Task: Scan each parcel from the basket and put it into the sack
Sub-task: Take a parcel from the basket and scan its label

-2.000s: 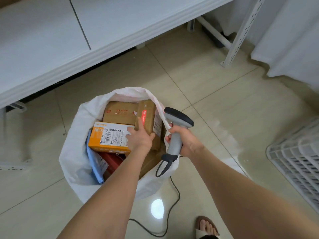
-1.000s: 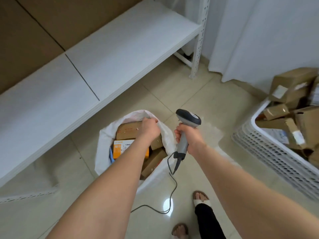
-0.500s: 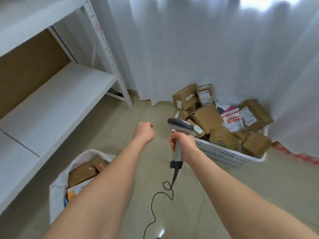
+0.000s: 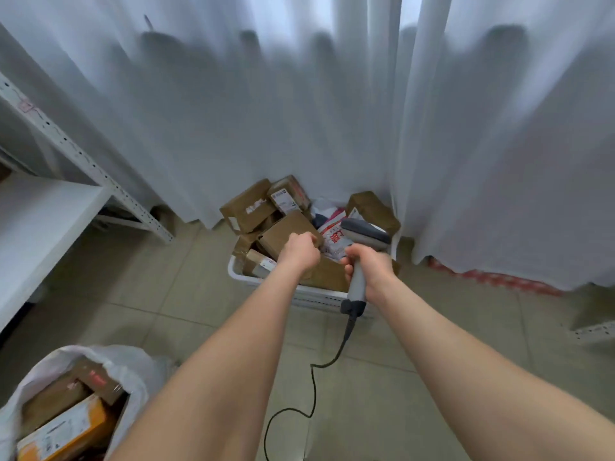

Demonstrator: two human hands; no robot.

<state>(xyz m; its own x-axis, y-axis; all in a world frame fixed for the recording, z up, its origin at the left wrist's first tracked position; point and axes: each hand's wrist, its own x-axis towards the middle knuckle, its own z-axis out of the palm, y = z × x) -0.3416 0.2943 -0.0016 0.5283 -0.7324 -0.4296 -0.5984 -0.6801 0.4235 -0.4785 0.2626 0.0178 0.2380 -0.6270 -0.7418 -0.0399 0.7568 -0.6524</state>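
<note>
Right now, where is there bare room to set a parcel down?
Bare tiles lie between the sack and the basket, left of the scanner cord; the white shelf board is bare too. Crowded: the heaped basket and the box-filled sack.

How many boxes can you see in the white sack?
3. A brown box with a red mark at the top, a plain brown box left of it, and an orange box nearest the camera. More may be hidden underneath.
</note>
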